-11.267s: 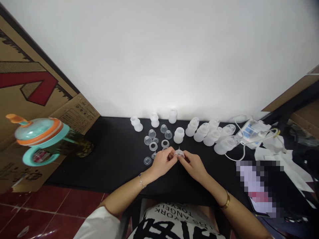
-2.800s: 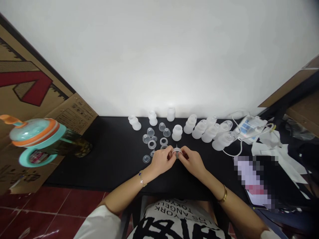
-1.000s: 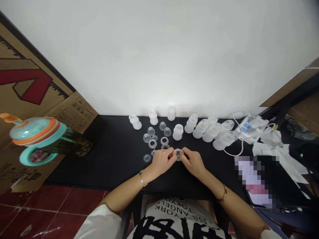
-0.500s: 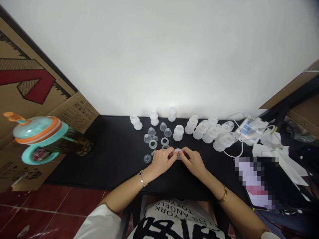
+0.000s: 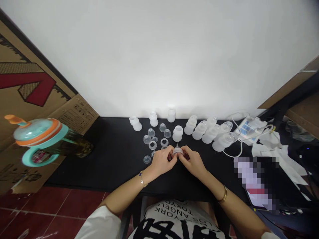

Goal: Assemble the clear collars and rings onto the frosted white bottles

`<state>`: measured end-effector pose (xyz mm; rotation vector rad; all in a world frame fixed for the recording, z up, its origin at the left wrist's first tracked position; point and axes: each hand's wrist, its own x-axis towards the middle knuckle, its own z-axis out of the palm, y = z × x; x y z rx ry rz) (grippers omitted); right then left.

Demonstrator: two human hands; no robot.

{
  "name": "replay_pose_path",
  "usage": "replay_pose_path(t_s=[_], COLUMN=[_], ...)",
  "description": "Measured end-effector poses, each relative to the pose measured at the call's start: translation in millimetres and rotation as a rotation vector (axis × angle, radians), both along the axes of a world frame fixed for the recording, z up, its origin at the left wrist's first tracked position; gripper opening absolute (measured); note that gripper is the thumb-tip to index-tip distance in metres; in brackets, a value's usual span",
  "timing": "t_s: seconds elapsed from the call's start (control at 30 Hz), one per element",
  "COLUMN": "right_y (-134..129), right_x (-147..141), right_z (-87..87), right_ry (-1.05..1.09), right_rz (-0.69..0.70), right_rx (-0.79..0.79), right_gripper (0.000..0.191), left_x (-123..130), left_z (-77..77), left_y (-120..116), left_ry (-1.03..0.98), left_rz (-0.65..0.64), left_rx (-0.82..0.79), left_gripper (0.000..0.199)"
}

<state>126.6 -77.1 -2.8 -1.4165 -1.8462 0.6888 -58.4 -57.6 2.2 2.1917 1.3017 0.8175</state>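
Between my two hands is a baby bottle nipple in a white collar ring [image 5: 177, 151], its thin tip pointing up. My left hand [image 5: 161, 161] pinches the ring's left side, and my right hand [image 5: 192, 160] pinches its right side. Just behind them stands an open white bottle [image 5: 177, 134]. Left of my hands lie loose white rings [image 5: 152, 145], clear nipples [image 5: 147, 159] and several clear dome caps [image 5: 151, 132]. My left hand partly covers some of these parts.
Three more open bottles [image 5: 136, 123] stand along the wall. On the right are several bottles with clear caps [image 5: 199, 130], a white cable [image 5: 233, 156], papers [image 5: 271, 149] and a blurred-out phone [image 5: 254, 182]. A large drink cup [image 5: 47, 136] stands left before a cardboard box [image 5: 82, 111].
Both hands still hold the ring, with the fingers slightly shifted. The nipple's tip now shows more clearly above it. The other parts have stayed in place.
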Motion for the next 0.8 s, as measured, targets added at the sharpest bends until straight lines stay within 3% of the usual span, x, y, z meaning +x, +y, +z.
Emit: replay_pose_path(t_s=[0.33,0.8], right_y=[0.4,0.7], right_x=[0.2,2.6], right_z=[0.8,4.6], right_ry=[0.035,0.047], right_rz=[0.038,-0.004], right_rx=[-0.002,-0.010], right_gripper=[0.018,0.036], left_x=[0.1,-1.4], left_z=[1.5,6.5], left_y=[0.7,-2.0], left_ry=[-0.002,-0.122], left_rz=[0.031,-0.085], left_rx=[-0.051,-0.032], left_gripper=[0.003,0.022])
